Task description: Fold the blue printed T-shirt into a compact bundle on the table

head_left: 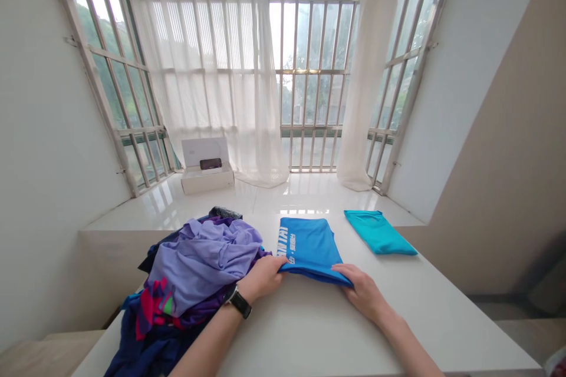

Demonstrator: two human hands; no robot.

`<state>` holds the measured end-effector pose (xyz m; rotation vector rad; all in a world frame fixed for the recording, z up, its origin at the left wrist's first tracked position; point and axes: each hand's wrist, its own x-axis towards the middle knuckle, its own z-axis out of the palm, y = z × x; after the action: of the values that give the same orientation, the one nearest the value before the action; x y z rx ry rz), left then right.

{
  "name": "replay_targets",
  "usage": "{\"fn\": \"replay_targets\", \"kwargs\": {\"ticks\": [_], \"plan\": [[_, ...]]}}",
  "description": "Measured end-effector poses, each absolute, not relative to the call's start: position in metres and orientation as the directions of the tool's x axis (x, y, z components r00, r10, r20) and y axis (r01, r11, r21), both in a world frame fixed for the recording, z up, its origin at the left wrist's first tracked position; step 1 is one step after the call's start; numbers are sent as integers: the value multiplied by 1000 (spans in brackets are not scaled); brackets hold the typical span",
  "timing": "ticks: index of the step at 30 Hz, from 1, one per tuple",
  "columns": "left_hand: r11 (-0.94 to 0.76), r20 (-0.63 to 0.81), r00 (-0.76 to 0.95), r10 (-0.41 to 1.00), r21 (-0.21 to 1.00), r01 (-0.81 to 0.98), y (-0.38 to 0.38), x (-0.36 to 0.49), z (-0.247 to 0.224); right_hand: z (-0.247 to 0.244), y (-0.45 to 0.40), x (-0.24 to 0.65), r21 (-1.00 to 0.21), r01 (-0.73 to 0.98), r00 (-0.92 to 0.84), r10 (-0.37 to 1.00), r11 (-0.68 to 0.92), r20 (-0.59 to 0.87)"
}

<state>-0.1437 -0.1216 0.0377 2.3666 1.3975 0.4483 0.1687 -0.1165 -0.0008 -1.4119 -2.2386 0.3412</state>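
Observation:
A folded blue garment (309,241) with white lettering on its left part lies on the white table (300,330). My left hand (264,275) grips its near left corner, with the fingers closed on the cloth. At the near right corner, my right hand (360,285) pinches the folded edge. The near edge looks slightly raised. Beside my left hand is a heap of loose clothes, with a lavender garment (207,253) on top. A folded turquoise garment (380,232) lies apart, to the right of the blue one.
An open white box (207,179) with a dark device (211,164) stands on the window ledge at the back left. Sheer white curtains (207,59) hang before barred windows. Navy cloth (141,347) hangs over the table's left edge.

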Motion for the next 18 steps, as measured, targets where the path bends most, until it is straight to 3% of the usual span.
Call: {"fn": "replay_targets", "kwargs": {"ticks": [4, 8, 18], "plan": [[-440, 163, 438, 884, 608, 661, -116, -149, 25, -6, -111, 174, -508, 686, -378, 851, 521, 364], [-403, 236, 351, 906, 735, 545, -114, -144, 16, -11, -106, 175, -651, 644, -219, 912, 402, 346], [-215, 224, 89, 971, 641, 737, -105, -131, 6, -16, -103, 177, -638, 757, 21, 969, 144, 244]]}}
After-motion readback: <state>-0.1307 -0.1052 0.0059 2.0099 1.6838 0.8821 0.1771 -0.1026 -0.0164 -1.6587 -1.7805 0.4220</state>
